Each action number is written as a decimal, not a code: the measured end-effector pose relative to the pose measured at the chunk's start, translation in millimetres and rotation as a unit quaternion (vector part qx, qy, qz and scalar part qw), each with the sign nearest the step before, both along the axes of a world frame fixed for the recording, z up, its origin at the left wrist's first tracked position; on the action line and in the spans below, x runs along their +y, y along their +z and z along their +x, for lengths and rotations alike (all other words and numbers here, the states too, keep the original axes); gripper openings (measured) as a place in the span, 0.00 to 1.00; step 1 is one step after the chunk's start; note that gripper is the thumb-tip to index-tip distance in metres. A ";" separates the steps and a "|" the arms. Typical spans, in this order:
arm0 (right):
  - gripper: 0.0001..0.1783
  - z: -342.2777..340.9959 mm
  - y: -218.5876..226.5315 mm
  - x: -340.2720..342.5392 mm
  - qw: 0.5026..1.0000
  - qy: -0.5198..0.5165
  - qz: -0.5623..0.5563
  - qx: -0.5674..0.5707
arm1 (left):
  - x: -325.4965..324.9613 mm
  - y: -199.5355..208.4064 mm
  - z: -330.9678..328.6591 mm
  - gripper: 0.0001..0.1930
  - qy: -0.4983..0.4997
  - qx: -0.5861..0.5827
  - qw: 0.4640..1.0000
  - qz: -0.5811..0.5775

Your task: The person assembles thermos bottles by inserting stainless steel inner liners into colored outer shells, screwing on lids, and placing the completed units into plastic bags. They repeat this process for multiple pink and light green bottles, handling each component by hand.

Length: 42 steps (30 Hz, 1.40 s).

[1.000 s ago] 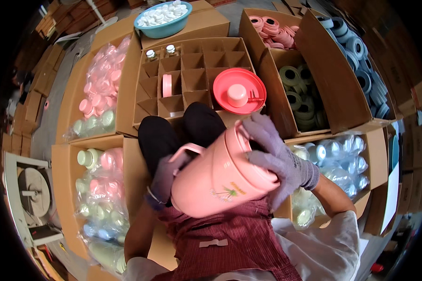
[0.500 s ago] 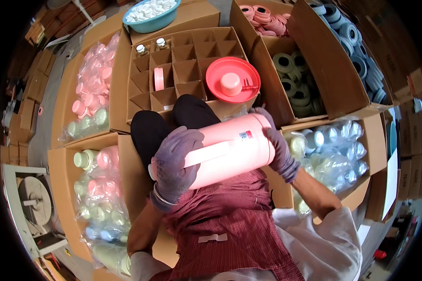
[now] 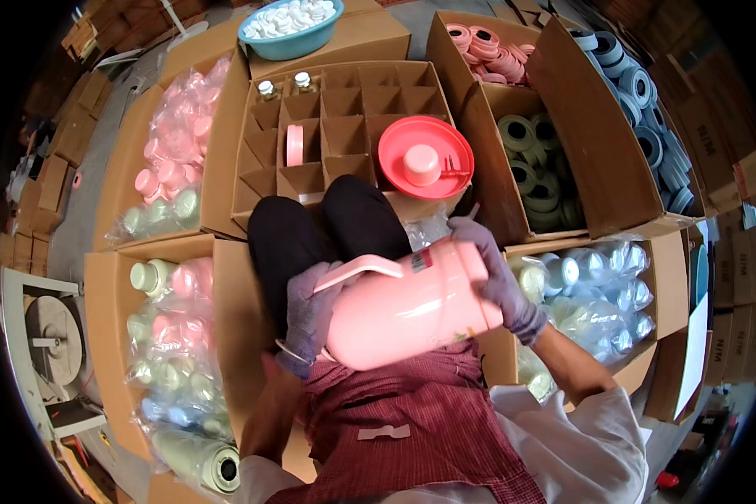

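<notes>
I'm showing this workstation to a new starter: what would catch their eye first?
The big pink flask body, lying on its side in the lap, gripped by the left hand and right hand in purple gloves. Just beyond it, a red lid rests on the divided carton.

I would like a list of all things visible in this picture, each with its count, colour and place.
Flask body: one, pink, lying on its side over the lap, in both hands.
Round lid: one, red, on the divided carton.
Basin: one, blue, full of white caps, top centre.
Small pink ring: one, in a carton cell.
Bagged flasks: many, pink and green, cartons at left.
Rings: many, green, right carton; pink rings above; blue rings far right.
Clear bagged parts: many, lower right carton.
Left hand: gloved, under the handle.
Right hand: gloved, on the flask's end.
</notes>
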State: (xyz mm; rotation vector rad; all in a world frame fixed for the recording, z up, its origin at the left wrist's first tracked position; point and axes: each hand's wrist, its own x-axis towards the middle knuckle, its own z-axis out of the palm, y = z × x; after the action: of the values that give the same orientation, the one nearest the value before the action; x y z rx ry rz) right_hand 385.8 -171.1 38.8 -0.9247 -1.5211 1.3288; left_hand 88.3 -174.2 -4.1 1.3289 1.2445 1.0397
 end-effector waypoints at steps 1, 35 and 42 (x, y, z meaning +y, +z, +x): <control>0.38 3.4 -17.0 -4.1 0.991 -0.065 -0.101 0.055 | -0.1 38.7 15.3 0.05 0.028 -0.009 0.999 -0.032; 0.48 7.3 18.4 -62.7 0.979 -0.008 -0.202 0.005 | -94.4 25.7 28.6 0.08 0.108 0.055 0.976 0.180; 0.53 -15.5 40.5 7.0 0.968 0.174 0.048 -0.172 | -54.5 -8.7 -12.2 0.11 0.035 -0.142 0.981 -0.129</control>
State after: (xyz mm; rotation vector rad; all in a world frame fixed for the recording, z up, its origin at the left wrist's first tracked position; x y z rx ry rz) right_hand 370.3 -164.1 79.3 -0.8852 -2.0729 1.3699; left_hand 76.1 -228.6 -12.8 0.9099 1.1685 1.0375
